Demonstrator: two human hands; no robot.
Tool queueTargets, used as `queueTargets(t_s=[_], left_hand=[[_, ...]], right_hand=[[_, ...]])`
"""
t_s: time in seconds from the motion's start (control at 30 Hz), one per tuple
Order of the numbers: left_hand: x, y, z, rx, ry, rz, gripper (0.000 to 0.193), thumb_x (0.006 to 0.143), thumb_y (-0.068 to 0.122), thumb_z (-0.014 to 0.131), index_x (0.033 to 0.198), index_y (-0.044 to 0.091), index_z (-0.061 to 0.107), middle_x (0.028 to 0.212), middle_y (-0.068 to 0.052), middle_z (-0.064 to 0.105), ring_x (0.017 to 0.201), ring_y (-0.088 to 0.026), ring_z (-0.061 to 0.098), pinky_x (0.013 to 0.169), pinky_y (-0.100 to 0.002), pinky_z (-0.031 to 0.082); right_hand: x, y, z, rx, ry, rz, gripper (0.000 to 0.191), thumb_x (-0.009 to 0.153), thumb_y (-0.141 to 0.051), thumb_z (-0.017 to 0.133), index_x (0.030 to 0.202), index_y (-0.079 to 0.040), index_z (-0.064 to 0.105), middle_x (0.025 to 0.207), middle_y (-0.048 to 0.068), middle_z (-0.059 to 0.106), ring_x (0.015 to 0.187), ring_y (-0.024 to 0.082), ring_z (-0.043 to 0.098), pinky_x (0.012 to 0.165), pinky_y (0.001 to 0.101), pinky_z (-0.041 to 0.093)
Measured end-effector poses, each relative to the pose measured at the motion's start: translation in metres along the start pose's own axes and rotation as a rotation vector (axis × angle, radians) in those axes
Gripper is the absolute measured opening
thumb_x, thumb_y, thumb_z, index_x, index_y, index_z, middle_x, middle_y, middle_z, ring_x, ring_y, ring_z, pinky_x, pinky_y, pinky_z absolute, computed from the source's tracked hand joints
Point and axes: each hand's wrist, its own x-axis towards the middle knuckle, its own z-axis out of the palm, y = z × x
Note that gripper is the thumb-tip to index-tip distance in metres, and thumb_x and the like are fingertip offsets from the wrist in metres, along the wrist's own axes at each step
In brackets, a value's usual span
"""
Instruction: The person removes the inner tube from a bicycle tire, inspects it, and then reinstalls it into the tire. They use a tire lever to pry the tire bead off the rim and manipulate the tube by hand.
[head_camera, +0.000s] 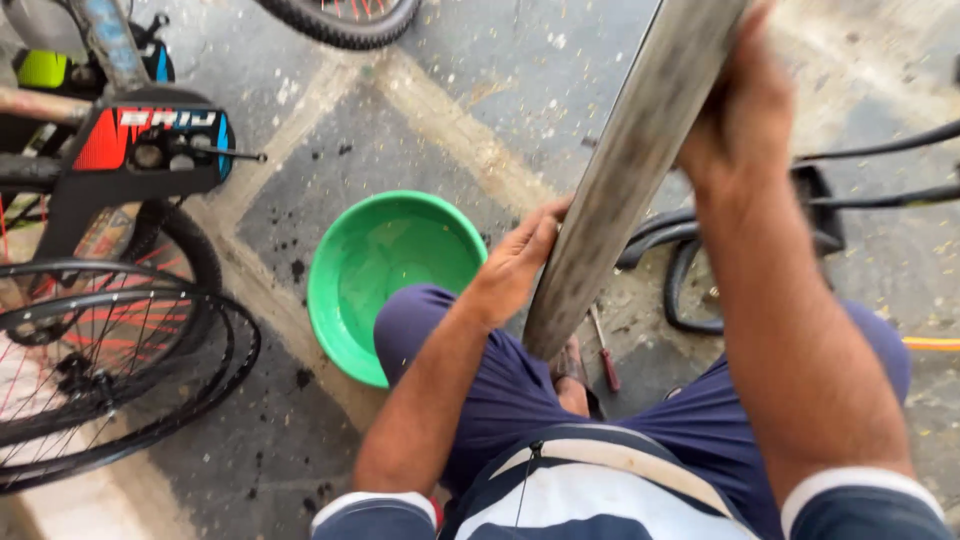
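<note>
Both hands clasped a grey, dusty tyre that ran steeply from upper right to the knees, right hand (745, 120) wrapped high, left hand (515, 265) lower on its near-side edge, beside a green basin (350, 290).

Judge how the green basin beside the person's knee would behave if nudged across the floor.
The green basin looks like thin plastic, so probably light and easily slid. Its wide, shallow shape suggests it would not tip. It seems to hold water, which might slosh.
</note>
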Motion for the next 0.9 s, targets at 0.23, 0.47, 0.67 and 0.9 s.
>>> queueTargets(t_s=[0.23,0.47,0.67,0.9], left_hand=[[-0.007,0.007,0.004,-0.304,-0.117,-0.016,0.092,0.085,0.023,0.089,0.156,-0.004,0.037,0.145,-0.019,0.057,0.134,-0.027,0.057,0.116,-0.039,0.046],[0.034,0.035,0.009,0.042,0.004,0.145,0.088,0.087,0.034,0.085,0.154,-0.002,0.041,0.138,-0.011,0.063,0.129,-0.023,0.062,0.110,-0.036,0.051],[0.032,0.026,-0.002,0.221,0.168,0.154,0.052,0.112,0.039,0.061,0.148,0.001,0.059,0.125,-0.013,0.068,0.117,-0.018,0.061,0.112,-0.038,0.052],[-0.017,-0.001,0.009,-0.359,-0.237,0.090,0.077,0.100,0.027,0.077,0.160,0.008,0.033,0.156,-0.013,0.048,0.144,-0.020,0.049,0.124,-0.037,0.038]], right_hand=[[-0.049,0.046,-0.007,0.085,0.161,0.109,0.053,0.099,-0.047,0.064,0.136,-0.008,0.065,0.132,0.007,0.068,0.121,0.025,0.061,0.107,0.0389,0.052],[-0.158,0.097,-0.026,-0.630,-0.289,0.639,0.061,0.073,-0.019,0.097,0.124,0.002,0.072,0.117,0.011,0.079,0.107,0.022,0.073,0.098,0.0384,0.058],[-0.068,0.010,0.029,-1.043,0.038,0.127,0.033,0.100,-0.029,0.069,0.125,-0.007,0.070,0.115,0.013,0.072,0.105,0.032,0.068,0.089,0.0465,0.058],[-0.034,0.016,0.009,0.045,0.012,0.001,0.033,0.116,-0.035,0.062,0.129,-0.005,0.061,0.125,0.009,0.064,0.117,0.025,0.060,0.106,0.0399,0.048]])
